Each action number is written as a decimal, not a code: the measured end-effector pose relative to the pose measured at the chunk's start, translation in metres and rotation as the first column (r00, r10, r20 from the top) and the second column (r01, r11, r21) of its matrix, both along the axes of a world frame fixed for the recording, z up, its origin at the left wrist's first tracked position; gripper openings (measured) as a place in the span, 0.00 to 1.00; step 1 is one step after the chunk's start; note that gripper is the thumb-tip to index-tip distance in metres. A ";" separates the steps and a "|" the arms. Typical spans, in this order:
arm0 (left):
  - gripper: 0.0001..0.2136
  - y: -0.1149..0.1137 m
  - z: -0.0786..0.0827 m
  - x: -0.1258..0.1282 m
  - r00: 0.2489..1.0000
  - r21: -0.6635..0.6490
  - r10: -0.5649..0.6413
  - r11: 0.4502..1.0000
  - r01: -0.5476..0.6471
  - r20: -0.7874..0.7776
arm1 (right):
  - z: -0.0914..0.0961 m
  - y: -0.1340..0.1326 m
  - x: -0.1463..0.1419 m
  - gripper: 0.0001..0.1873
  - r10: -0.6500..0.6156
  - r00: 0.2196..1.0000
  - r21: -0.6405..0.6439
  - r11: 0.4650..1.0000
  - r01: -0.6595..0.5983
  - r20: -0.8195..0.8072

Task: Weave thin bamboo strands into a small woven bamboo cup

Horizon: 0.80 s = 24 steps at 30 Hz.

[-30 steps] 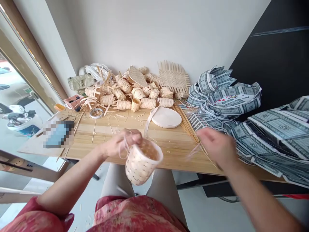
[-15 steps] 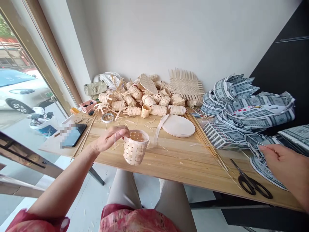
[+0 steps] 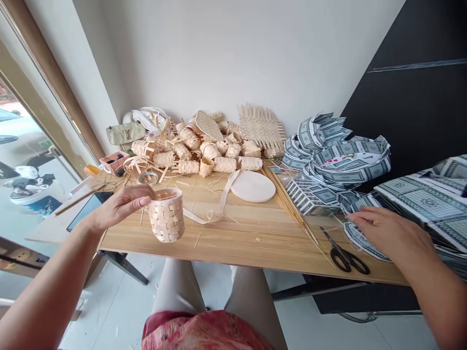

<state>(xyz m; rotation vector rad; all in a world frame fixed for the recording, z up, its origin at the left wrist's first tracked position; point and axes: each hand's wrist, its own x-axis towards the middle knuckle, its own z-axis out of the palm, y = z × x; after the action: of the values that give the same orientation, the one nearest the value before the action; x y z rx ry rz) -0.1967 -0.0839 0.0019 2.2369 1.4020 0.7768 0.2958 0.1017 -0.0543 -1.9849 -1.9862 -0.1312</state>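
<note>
My left hand [image 3: 120, 206] grips the rim of a small woven wood-strip basket [image 3: 168, 218], upright and raised over the table's front edge. A pale ribbon [image 3: 199, 218] runs from beside the basket to a flat white ribbon roll [image 3: 253, 186] lying on the table. At the right, my right hand [image 3: 396, 238] has its fingers pinched together close to the folded playing-card pieces [image 3: 353, 198]. Whatever is between those fingertips is too thin to make out. Black-handled scissors [image 3: 345, 256] lie just left of this hand.
A heap of small woven baskets [image 3: 207, 141] lies along the wall, with a flat woven mat [image 3: 260, 126] beside it. Thin sticks [image 3: 290, 201] lie across the table. Playing-card bowls [image 3: 346, 160] stand back right. At left are a tape roll [image 3: 148, 178] and a phone [image 3: 87, 211].
The view has turned right. My left hand still holds the basket, now further left in the picture, and more of the ribbon shows. My right hand stays by the card pieces, fingers still pinched.
</note>
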 end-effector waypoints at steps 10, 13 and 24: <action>0.17 0.006 0.015 0.048 0.978 0.000 -0.193 0.981 0.193 -0.084 | 0.017 -0.090 -0.122 0.11 0.260 0.369 0.038 0.857 -0.514 -0.892; 0.17 0.009 0.018 0.062 0.964 -0.004 -0.254 0.967 0.255 -0.079 | -0.007 -0.102 -0.164 0.12 -0.077 0.031 -0.073 0.632 -0.772 -0.997; 0.10 0.021 0.008 0.059 0.968 0.035 -0.193 0.979 0.201 -0.163 | -0.003 -0.096 -0.148 0.18 -0.146 -0.015 -0.060 0.496 -0.866 -0.989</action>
<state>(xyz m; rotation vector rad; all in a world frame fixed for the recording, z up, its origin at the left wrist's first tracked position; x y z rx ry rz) -0.1374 -0.0630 0.0097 2.4793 1.2139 0.5852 0.1480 0.0054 -0.0578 -0.7561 -1.4286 1.9985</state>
